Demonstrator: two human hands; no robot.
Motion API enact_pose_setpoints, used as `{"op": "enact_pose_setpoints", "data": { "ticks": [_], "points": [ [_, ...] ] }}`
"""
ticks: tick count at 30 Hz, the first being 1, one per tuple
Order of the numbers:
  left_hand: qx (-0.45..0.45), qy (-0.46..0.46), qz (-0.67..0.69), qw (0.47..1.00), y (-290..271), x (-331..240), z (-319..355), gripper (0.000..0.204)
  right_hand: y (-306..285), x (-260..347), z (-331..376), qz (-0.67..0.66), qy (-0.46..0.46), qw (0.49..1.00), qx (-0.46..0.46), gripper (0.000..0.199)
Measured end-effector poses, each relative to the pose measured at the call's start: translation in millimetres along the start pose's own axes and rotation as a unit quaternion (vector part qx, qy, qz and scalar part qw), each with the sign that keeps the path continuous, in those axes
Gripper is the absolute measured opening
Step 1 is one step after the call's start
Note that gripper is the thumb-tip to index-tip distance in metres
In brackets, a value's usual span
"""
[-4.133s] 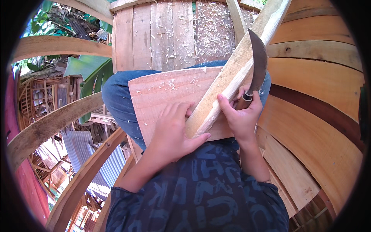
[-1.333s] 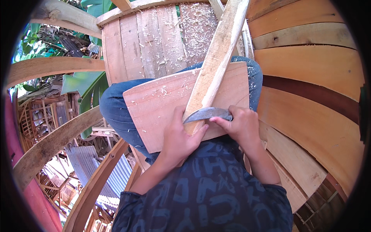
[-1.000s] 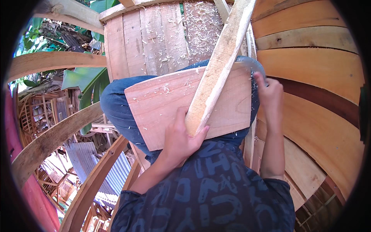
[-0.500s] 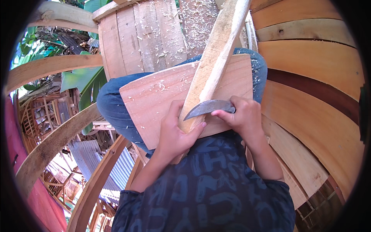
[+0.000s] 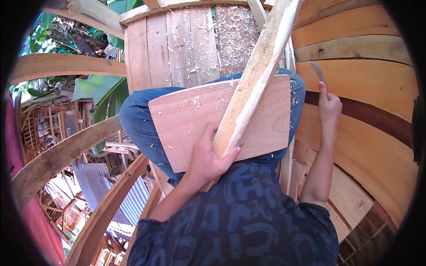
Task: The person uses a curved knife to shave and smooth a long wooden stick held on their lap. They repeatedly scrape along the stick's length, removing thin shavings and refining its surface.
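A long wooden plank runs from my belly up and away to the right. My left hand is closed around its near end, thumb on the right edge and fingers on the left. The plank's right edge looks pale and freshly cut. Under it, a broad flat board lies across my crossed legs, with a few shavings on it. Out to the right, my right hand holds a knife with a curved blade pointing up, apart from the plank. Its fingers wrap the handle, which is mostly hidden.
Shavings litter the plank floor beyond my legs. A wall of orange-brown boards rises close on the right. Curved wooden ribs stand on the left, with corrugated metal sheets and banana leaves past them.
My right hand has lifted the knife off the plank and swung it out to the right, beside the wall. My left hand keeps its hold on the plank.
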State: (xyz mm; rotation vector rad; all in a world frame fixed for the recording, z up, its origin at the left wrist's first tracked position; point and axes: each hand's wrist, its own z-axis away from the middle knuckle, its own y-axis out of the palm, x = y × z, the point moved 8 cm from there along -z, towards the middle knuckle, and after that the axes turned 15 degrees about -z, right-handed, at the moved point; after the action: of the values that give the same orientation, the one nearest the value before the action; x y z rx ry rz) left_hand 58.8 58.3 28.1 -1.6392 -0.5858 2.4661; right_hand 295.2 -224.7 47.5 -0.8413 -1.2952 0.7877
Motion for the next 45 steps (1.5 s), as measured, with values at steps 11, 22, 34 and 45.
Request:
{"op": "enact_pose_setpoints", "data": {
  "ticks": [11, 22, 34, 45],
  "points": [
    [-0.04, -0.02, -0.022, 0.999, 10.4, 2.9, 1.7, 0.052, 66.5, 90.2, 138.2, 0.009, -0.217, 0.947, 0.237, 0.075],
    [-0.014, -0.077, -0.069, 0.995, 14.0, 4.7, -2.0, 0.051, 66.6, 62.7, 69.2, 0.065, -0.149, 0.977, 0.139, 0.084],
    [-0.018, -0.04, -0.009, 0.999, 13.7, 1.3, -5.5, 0.051, 47.0, 81.5, 117.7, -0.017, -0.152, 0.968, 0.197, 0.071],
    [-0.01, -0.039, 0.006, 0.999, 6.5, 0.6, -9.0, 0.049, 67.2, 84.7, 78.5, 0.032, -0.291, 0.949, 0.113, 0.08]
  ]
}}
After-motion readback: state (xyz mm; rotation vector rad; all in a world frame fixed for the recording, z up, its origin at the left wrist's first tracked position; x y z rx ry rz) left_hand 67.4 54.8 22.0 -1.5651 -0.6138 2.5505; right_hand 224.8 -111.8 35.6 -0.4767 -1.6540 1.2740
